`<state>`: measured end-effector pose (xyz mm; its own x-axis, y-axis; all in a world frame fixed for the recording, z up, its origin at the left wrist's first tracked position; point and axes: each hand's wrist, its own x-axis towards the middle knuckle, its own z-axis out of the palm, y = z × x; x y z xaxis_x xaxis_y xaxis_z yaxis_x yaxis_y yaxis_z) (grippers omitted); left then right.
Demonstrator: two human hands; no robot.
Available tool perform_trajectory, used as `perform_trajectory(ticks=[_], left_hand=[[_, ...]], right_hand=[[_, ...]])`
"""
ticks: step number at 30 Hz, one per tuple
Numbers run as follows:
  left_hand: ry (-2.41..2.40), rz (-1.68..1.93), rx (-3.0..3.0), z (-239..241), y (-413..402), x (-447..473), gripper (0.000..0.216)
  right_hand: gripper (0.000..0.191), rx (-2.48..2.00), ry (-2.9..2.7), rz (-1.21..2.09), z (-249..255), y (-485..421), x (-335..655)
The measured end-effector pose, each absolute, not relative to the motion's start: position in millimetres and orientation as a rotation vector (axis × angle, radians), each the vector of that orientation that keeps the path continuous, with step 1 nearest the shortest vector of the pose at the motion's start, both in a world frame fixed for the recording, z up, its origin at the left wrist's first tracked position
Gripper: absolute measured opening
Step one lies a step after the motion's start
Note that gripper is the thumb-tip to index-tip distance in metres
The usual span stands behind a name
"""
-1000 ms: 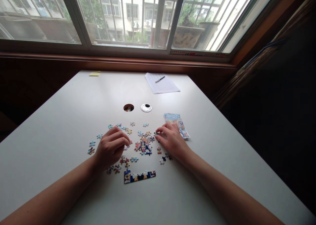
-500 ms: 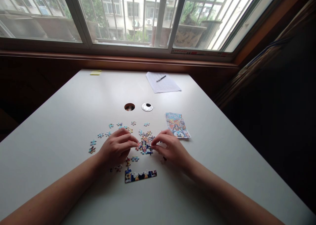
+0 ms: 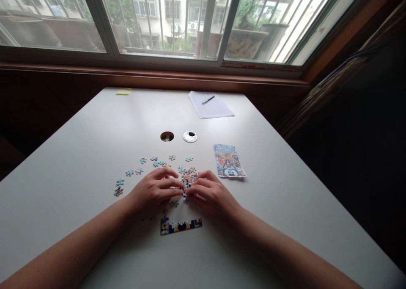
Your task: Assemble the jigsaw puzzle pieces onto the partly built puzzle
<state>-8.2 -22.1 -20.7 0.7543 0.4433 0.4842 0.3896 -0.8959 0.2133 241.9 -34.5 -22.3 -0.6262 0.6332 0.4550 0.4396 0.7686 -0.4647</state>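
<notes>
Loose jigsaw pieces [image 3: 158,163] lie scattered on the white table [image 3: 95,132]. My left hand [image 3: 155,192] and my right hand [image 3: 212,194] meet fingertip to fingertip over a small joined cluster of pieces [image 3: 187,179]. Both hands have their fingers drawn together in a pinch on the cluster, most of which they hide. A finished strip of puzzle edge [image 3: 180,225] lies just below my hands. The printed picture card [image 3: 229,161] lies to the right of my right hand.
A round cable hole [image 3: 166,136] and its loose cap [image 3: 190,136] sit beyond the pieces. A sheet of paper [image 3: 211,105] with a pen [image 3: 208,99] lies at the far edge, a yellow note [image 3: 123,92] at the far left. A window runs behind.
My right hand moved left from beside the picture card, and my left hand moved right. Both now meet over the joined cluster in the middle.
</notes>
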Motion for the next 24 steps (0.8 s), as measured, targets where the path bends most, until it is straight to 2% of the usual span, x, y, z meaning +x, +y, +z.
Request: perform_trajectory(ticks=[24], left_hand=[[0.602, 0.707, 2.949, -24.2, -24.4, -10.0, 0.040]], right_hand=[[0.016, -0.664, -2.550, 0.211, -22.8, -33.7, 257.0]])
